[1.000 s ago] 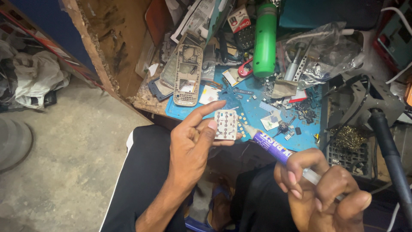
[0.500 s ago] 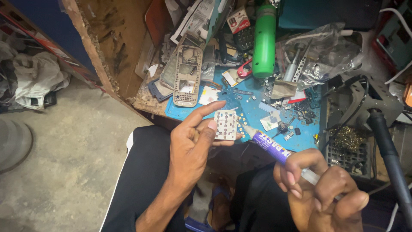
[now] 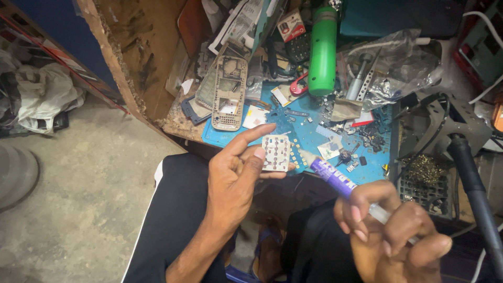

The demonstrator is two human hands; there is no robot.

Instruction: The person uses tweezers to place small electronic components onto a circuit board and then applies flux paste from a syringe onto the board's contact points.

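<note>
Fingertips of our left hand [image 3: 236, 181] are pinching the keypad membrane [image 3: 275, 153]; our right hand [image 3: 390, 233] is gripping a purple syringe [image 3: 335, 178] just beside it.

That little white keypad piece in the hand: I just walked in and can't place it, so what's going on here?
A seated person holds the small white keypad sheet in the grip of the left hand, above the edge of the blue work mat. The right hand holds a purple syringe-like tube, its tip aimed at the sheet and very close to it. A stripped phone frame lies on the cluttered mat.
</note>
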